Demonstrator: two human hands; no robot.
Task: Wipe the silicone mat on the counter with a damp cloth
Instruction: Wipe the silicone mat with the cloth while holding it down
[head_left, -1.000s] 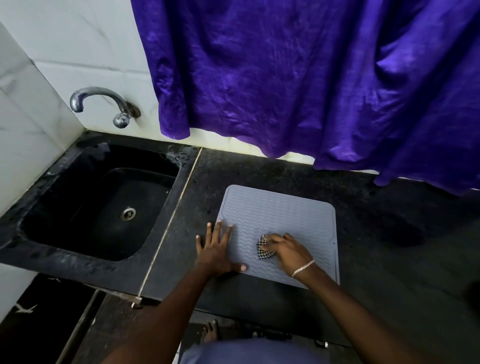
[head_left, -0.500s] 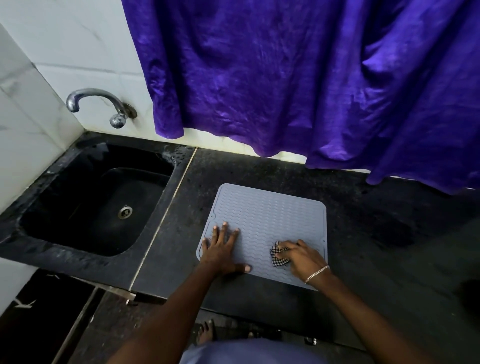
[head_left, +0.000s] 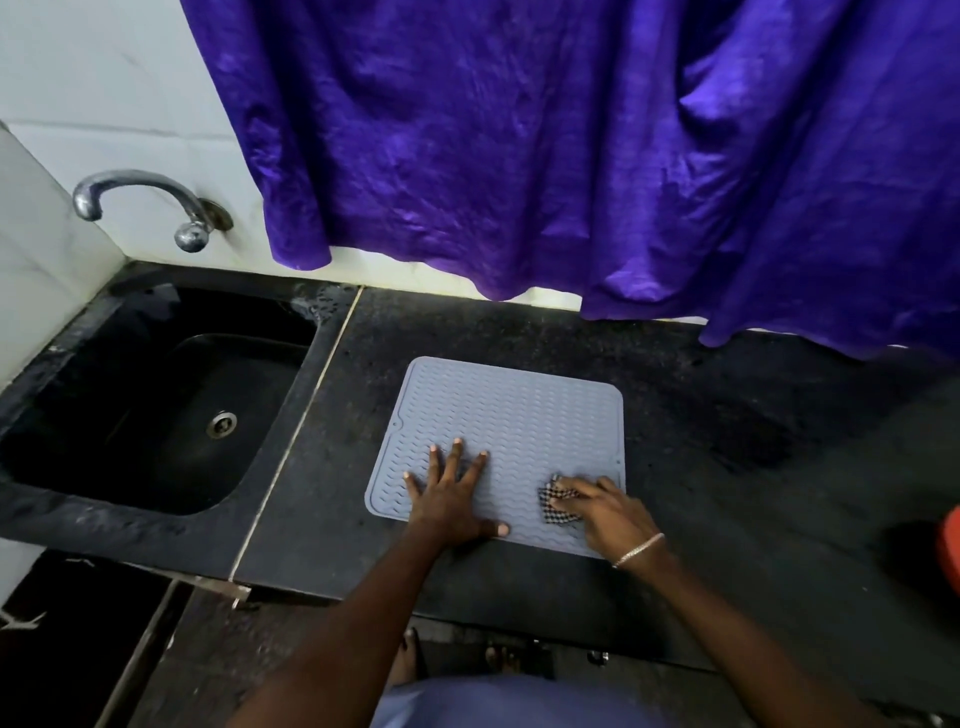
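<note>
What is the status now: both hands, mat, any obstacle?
Left hand flat, open, pinning grey ribbed silicone mat. Right hand grip shut on black-and-white checked cloth, near right corner. Nothing in the way.

mat (head_left: 511, 415) on counter (head_left: 701, 499) right of sink (head_left: 156, 405), cloth (head_left: 556, 506) seemingly on mat's near-right corner

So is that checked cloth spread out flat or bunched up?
Bunched up. The checked cloth is a small crumpled wad under the right hand's fingers, covering only a bit of the grey mat near its right front corner.
</note>
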